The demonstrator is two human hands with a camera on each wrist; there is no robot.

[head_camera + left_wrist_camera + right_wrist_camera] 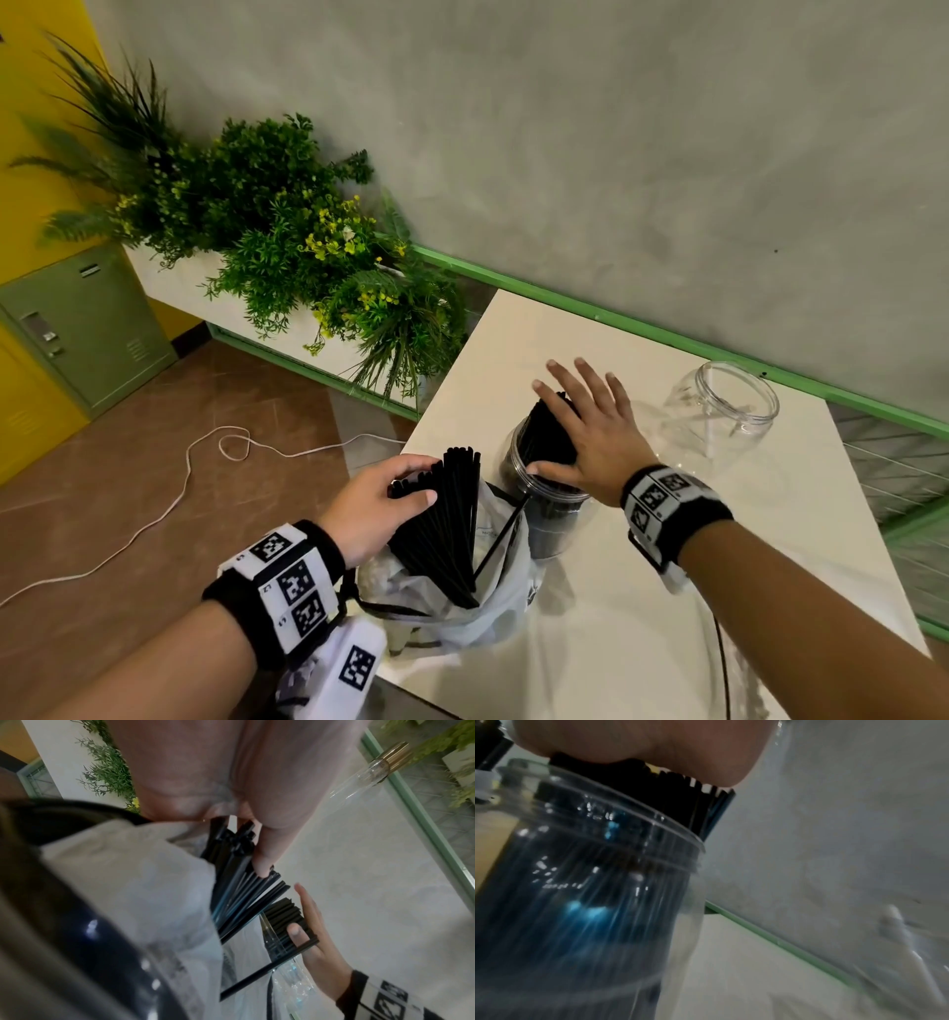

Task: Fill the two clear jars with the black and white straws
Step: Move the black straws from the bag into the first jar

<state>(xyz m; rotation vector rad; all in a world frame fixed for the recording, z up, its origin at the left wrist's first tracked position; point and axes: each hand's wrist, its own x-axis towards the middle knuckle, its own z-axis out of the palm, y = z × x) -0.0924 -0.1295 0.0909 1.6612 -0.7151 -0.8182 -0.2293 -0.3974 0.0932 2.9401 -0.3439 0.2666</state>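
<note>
While the left hand (375, 506) curls its fingers and thumb around a fanned bunch of black straws (447, 519) standing in a clear plastic bag (506, 611), the right hand (590, 431) lies flat, fingers straight and spread, on the tops of a second bunch of black straws (549, 431) in the near jar (552, 514). That jar stands on the white table (642, 616) near its left edge, just beside the bag, and the right thumb rests at its rim. The bag sits at the table's near left corner; one loose straw (500, 537) leans out of it toward the jar. In the right wrist view the palm presses on the straw ends above the jar's mouth, and the straws fill much of the jar. A second clear jar (729, 406), with no straws in it, stands toward the far right corner, well apart from the first. White straws cannot be made out in any view. Green plants (287, 231) line the wall beyond the table, and a white cable (169, 509) trails over the brown floor.
</note>
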